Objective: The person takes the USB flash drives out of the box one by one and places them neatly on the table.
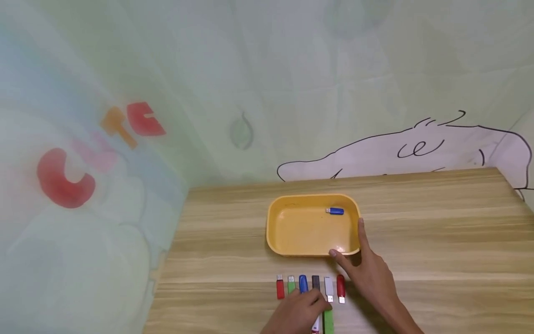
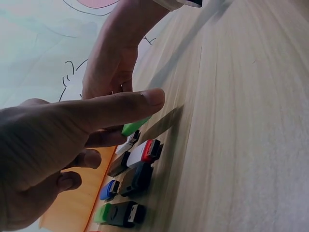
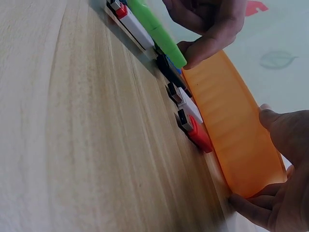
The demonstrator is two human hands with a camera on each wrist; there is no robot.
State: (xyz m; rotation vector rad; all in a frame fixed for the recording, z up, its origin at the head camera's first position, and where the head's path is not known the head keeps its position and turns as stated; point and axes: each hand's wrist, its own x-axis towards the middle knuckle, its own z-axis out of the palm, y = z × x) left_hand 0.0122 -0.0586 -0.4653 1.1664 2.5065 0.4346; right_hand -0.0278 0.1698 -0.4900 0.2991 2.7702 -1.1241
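My left hand [image 1: 294, 313] pinches a bright green USB stick [image 3: 159, 35] by one end, over the near row of sticks. In the left wrist view, fingers hide most of that green stick [image 2: 136, 126]. A white-and-red USB stick [image 3: 136, 28] lies beside it on the table. My right hand [image 1: 373, 273] holds the near right corner of a yellow plastic tray [image 1: 300, 254], one digit on the front rim and another along the right side. Inside the tray, near its back wall, lies a blue USB stick [image 1: 336, 211].
Between tray and left hand is a row of several USB sticks, among them a red one [image 1: 280, 288], a silver one [image 1: 329, 287] and a dark red one [image 1: 341, 286]. Black sticks [image 2: 136, 179] lie in the nearer row. A printed curtain [image 1: 292, 93] hangs behind the wooden table [image 1: 442, 232].
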